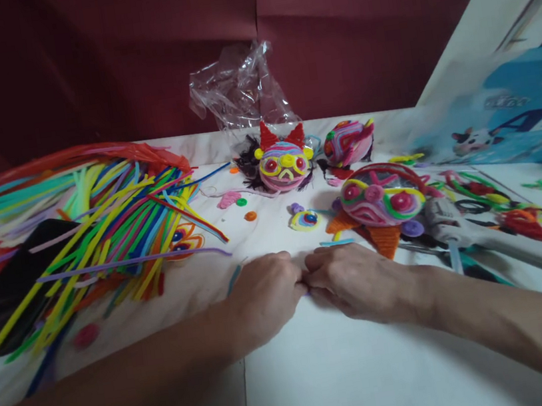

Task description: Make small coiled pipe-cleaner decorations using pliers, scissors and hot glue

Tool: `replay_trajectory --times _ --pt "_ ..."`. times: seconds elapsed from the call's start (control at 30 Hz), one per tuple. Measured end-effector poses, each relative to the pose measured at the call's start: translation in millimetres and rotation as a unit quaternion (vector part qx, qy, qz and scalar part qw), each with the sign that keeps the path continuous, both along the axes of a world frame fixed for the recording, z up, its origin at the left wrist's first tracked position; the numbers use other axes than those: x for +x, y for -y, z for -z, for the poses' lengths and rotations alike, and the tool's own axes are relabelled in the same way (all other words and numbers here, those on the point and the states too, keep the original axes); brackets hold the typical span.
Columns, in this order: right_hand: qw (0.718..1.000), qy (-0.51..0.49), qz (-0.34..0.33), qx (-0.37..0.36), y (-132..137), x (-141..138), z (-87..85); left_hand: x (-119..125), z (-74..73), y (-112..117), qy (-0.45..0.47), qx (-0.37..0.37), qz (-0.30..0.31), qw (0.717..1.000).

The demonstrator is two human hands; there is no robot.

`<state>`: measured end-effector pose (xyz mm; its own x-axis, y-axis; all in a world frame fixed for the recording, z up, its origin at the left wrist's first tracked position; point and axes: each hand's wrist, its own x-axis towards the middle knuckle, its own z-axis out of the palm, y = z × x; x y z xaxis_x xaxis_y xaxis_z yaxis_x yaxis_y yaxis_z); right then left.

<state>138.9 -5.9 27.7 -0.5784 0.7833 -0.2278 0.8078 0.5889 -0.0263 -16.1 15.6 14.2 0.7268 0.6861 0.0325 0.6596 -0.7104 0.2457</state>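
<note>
My left hand (pixel 268 294) and my right hand (pixel 359 278) meet above the white table (pixel 326 383), fingers curled and pinched together. A tiny purple bit shows between the fingertips; the rest of what they hold, if anything, is hidden. A short light blue pipe cleaner piece (pixel 234 278) pokes out beside my left hand, and I cannot tell whether it is touched. Just beyond lies an eye shape (pixel 306 220) of coiled yellow and blue pipe cleaner. Close to my right hand rests a coiled pipe-cleaner mask face (pixel 376 198) with orange pointed pieces (pixel 386 239).
Many loose pipe cleaners (pixel 118 231) lie at left, partly over a black flat object (pixel 20 285). A glue gun (pixel 487 236) lies at right. Behind are a horned face figure (pixel 285 160), another colourful figure (pixel 349 141), a clear plastic bag (pixel 242 89) and a blue package (pixel 505 109).
</note>
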Motion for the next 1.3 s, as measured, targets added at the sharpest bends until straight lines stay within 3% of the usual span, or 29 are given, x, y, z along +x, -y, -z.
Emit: replay_trajectory --times 0.27,0.57,0.7,0.9,1.1,1.3 --pt "1.0 0.0 0.007 -0.006 2.3 -0.7 -1.1 2.7 5.7 4.6 -0.038 0.019 0.002 0.999" --pt "1.0 -0.005 0.005 0.003 2.6 0.2 0.5 -16.8 0.4 17.6 -0.03 0.062 0.088 0.994" --pt "1.0 -0.009 0.005 0.006 1.5 0.8 1.4 -20.8 6.5 15.4 0.008 0.065 0.134 0.989" --pt "1.0 -0.013 0.018 0.004 0.5 2.8 2.2 -24.7 14.4 15.7 0.031 0.07 0.149 0.986" --pt "0.999 -0.028 0.016 -0.004 2.1 4.5 0.8 -28.2 12.1 21.0 0.025 0.087 0.162 0.983" --pt "0.997 -0.064 0.013 -0.034 -1.2 8.4 0.0 -27.5 9.6 23.7 0.0 0.058 0.141 0.988"
